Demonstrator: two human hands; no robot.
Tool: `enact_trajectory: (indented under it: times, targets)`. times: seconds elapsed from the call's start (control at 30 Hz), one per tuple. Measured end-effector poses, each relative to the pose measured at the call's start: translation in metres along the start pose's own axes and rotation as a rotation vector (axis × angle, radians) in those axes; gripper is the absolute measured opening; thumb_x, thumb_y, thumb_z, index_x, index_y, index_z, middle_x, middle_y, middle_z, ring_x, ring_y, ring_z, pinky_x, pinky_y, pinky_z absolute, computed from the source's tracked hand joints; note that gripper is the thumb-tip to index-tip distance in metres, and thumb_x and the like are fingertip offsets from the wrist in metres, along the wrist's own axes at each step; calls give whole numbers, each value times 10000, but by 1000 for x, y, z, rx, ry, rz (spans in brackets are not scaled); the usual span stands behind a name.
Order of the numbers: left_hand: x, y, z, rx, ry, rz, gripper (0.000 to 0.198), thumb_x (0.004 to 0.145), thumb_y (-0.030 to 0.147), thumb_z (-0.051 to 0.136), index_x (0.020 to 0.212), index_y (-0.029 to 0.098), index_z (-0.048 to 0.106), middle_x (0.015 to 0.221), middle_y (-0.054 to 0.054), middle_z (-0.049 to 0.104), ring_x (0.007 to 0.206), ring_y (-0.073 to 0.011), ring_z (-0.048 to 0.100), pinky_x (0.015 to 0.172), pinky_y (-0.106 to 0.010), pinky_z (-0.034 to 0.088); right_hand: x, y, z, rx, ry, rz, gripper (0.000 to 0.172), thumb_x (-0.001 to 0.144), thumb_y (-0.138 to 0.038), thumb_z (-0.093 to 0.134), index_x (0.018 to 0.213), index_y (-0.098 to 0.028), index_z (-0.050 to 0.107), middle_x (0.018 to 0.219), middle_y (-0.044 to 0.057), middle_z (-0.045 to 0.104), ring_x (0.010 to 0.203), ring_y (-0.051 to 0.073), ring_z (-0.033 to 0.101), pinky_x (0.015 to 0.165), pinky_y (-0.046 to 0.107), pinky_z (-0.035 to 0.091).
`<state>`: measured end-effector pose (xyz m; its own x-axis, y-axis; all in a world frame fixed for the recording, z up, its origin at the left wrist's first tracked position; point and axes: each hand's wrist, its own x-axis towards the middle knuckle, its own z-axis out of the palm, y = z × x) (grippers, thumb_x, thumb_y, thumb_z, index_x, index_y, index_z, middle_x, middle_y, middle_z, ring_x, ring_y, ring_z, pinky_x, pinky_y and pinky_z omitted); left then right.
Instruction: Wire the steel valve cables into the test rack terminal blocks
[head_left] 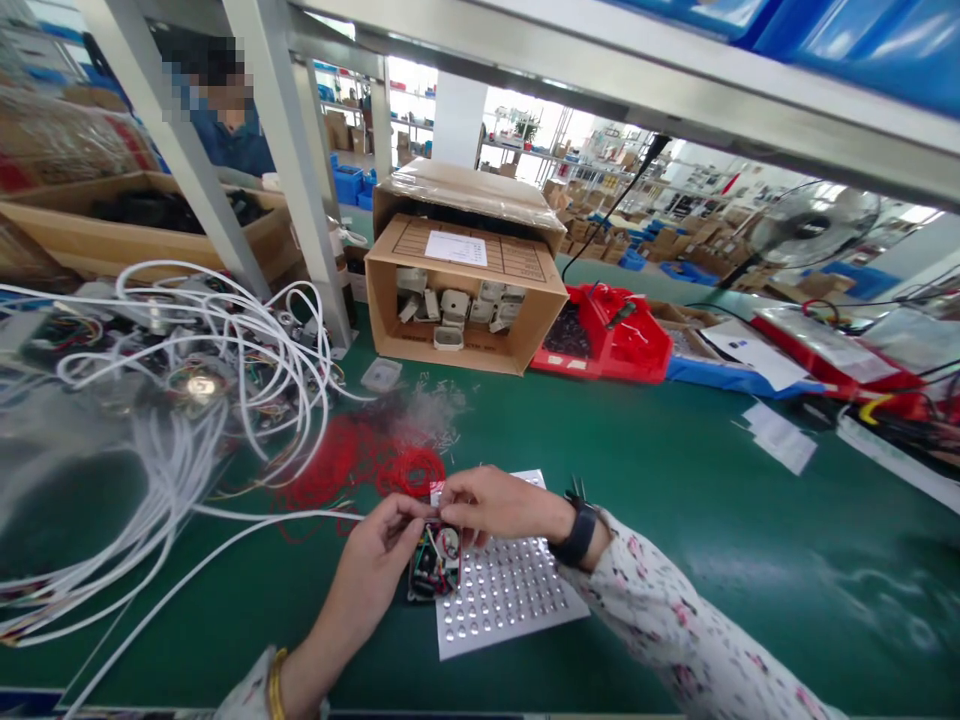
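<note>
A small open device housing [435,562] with a circuit board and coloured wires lies near the front of the green table. My left hand [381,545] is at its upper left, thumb and fingers pinched at the housing's top edge. From the right, my right hand [487,505] reaches over the same edge, its fingertips pressed together close to the left ones. What they pinch is too small to make out. Under the right hand lies a white sheet [510,595] with rows of shiny round dots, its left side beside the housing.
White cables [247,370] pile up at the left, beside red wires [330,465]. A cardboard box [382,320] of pale housings stands at the back, with a red bin [637,340] to its right. Metal posts rise at back left. Another person [232,140] is beyond them.
</note>
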<state>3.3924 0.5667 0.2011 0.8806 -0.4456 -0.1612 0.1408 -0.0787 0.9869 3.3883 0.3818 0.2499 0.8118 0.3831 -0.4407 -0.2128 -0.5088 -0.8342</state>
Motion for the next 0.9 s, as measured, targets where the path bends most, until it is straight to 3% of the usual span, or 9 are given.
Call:
enact_trajectory:
  times: [0.1, 0.37, 0.67, 0.77, 0.9]
  targets:
    - [1, -2, -1, 4, -7, 0, 209, 772, 373, 572, 814, 170, 597, 878, -73, 677, 792, -206, 628, 767, -309, 472, 0, 4, 4, 73, 8, -7, 107, 800, -158, 504, 870, -158, 584, 671, -19, 588, 545, 89, 591, 470, 187, 480]
    - [3, 0, -7, -42, -39, -42, 186, 764, 328, 586, 819, 151, 591, 897, -89, 678, 855, -216, 631, 796, -316, 462, 3, 23, 19, -28, 254, -90, 184, 766, -88, 476, 863, -171, 609, 687, -19, 620, 540, 77, 582, 498, 173, 436]
    - [2, -6, -8, -47, -42, 6, 171, 818, 315, 537, 886, 161, 570, 987, -101, 668, 911, -223, 624, 841, -334, 463, -2, 32, 27, 321, 183, -97, 238, 757, -93, 478, 966, -174, 558, 785, -7, 598, 620, 92, 581, 554, 227, 505]
    - [-6, -14, -15, 10, -113, 40, 297, 843, 343, 505, 1084, 180, 568, 1174, -98, 610, 1054, -235, 575, 935, -351, 425, 0, 34, 32, 412, 233, -94, 184, 759, -122, 491, 927, -167, 552, 785, -9, 591, 588, 85, 576, 528, 218, 499]
    - [-18, -28, -18, 172, -167, 81, 785, 629, 200, 722, 1342, 255, 398, 1399, -34, 430, 1292, -243, 365, 1108, -357, 239, 2, 34, 35, 466, 266, -30, 106, 775, -190, 524, 877, -164, 538, 689, -29, 576, 517, 92, 570, 485, 224, 491]
